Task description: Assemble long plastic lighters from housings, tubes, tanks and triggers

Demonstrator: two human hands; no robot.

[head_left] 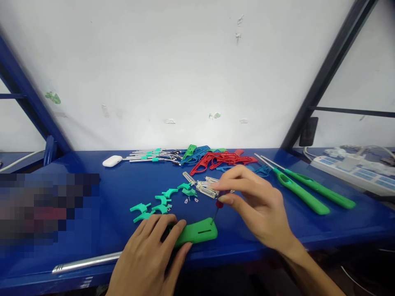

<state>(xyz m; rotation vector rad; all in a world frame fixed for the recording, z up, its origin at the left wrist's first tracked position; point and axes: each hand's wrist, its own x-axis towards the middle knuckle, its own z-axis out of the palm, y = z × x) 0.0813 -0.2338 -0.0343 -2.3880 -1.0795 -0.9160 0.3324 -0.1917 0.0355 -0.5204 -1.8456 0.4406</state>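
My left hand presses down on a green lighter handle near the front edge of the blue table; its metal tube sticks out to the left. My right hand pinches a small red-handled screwdriver, whose tip touches the handle's right end. Both hands are closed on what they hold.
Teal trigger pieces and clear small parts lie just behind the hands. Farther back are red and blue handle shells, metal tubes and a white earbud case. Two finished green lighters lie right, by a power strip.
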